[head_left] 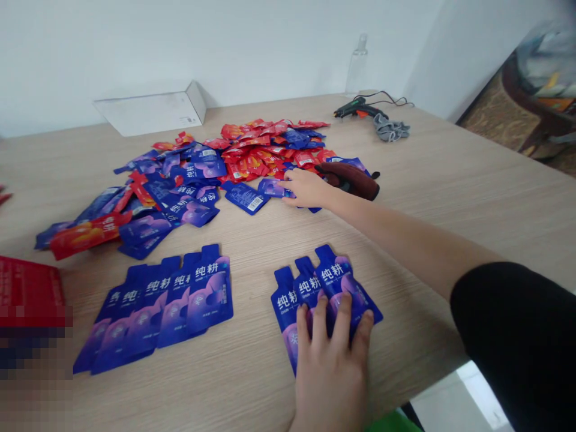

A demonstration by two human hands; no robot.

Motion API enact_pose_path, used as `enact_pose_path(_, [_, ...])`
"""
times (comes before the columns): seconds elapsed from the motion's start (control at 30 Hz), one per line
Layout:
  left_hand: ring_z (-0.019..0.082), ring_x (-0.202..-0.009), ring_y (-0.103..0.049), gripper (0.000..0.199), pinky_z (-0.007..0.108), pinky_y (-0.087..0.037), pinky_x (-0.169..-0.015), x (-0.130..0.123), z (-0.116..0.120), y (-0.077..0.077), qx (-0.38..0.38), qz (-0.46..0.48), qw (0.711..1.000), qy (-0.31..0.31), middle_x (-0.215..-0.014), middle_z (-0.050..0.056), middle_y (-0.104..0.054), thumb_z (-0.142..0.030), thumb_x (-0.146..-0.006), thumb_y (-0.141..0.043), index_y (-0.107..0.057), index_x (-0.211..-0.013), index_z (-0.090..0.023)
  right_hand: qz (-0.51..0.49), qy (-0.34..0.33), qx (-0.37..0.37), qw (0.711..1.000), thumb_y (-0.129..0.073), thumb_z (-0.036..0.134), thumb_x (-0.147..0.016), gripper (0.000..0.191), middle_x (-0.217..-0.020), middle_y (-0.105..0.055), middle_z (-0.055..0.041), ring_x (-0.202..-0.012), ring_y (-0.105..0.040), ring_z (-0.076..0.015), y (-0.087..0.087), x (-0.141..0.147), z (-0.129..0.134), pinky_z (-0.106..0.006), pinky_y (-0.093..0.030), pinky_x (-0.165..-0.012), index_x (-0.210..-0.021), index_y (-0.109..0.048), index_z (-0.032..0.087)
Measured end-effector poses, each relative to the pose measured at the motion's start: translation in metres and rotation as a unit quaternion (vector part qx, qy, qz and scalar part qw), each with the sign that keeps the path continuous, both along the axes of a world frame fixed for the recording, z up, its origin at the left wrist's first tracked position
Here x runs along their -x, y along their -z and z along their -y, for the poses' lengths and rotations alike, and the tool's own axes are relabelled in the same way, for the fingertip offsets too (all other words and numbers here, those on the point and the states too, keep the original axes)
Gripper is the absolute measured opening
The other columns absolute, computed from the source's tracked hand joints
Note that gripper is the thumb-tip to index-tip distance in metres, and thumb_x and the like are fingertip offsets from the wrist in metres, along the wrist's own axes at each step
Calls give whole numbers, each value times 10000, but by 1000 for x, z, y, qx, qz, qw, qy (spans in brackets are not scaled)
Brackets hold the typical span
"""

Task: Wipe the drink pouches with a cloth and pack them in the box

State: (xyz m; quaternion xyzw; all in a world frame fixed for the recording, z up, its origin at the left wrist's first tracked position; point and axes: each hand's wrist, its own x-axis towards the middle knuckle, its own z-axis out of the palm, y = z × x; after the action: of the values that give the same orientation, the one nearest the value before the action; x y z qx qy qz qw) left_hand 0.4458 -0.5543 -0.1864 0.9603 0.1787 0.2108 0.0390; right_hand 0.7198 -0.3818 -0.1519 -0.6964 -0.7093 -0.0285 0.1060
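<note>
My left hand [332, 366] lies palm down with its fingers spread across three overlapping blue-purple pouches [310, 282] near the front of the table. Its fingertips press on their printed faces. Reaching forward, my right hand [306, 187] has its fingers and thumb closed around the end of a blue pouch [271, 187] at the front of the pile. Beside that pouch lies another blue pouch [246, 198], barcode side up. On the left, several blue pouches [209, 294] form an overlapping, fanned row.
Behind my right hand is a mixed heap of red pouches [256, 147] and blue pouches [198, 165]. A dark red pouch-like case [355, 181] sits by my right wrist. Farther back are a white box [148, 111], a glue gun [355, 108], grey cloth [390, 129] and clear bottle [357, 69]. A red box [31, 291] stands left.
</note>
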Motion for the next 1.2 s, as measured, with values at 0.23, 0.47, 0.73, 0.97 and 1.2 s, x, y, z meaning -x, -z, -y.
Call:
enact_pose_path(0.23, [341,-1216,-476,365,596,-403,-973,-1,0,-6,18,4,1000,5,-1380,45,-589,-328,-988,-466,-610,-1318,-381,-52,89,-40,994,-514,221,-958,337,-1136,-685,-159,-1020,-650,-261,1,7,-2,-444,-487,-917,-1255,-604,90])
enact_pose_path(0.47, [292,-1217,-525,387,542,-407,-1038,13,-19,-43,529,231,812,-86,-1330,145,-551,-402,-1006,-401,-565,-1319,-244,-202,74,-179,960,-330,102,-977,460,-1335,-644,-83,-1225,-609,-204,-63,33,48,-391,-494,-1015,-1307,-635,201])
enact_pose_path(0.73, [310,-992,-735,495,428,-582,-879,13,-38,-89,911,268,314,24,-1047,95,-782,-613,-755,-728,-728,-1019,-195,-458,-174,-83,868,-433,-36,-840,515,-1621,-305,57,-1467,-347,-179,-72,122,176,-406,-313,-1201,-1003,-787,302])
enact_pose_path(0.97, [230,-746,-766,287,376,-637,-738,14,-29,-92,875,273,371,-146,-1044,99,-780,-186,-875,-663,-658,-1159,-146,-294,-16,-73,953,-572,155,-885,310,-1250,-701,-80,-1109,-677,-201,-60,58,155,-367,-540,-968,-1140,-736,220])
enact_pose_path(1.2, [223,-624,-730,401,286,-598,-604,23,-44,-88,863,231,420,-162,-708,118,-752,-236,-802,-738,-676,-1148,-44,-163,185,-127,961,-678,335,-809,546,-1299,-617,-199,-1172,-582,-350,-42,-64,85,-522,-437,-1014,-1310,-613,127])
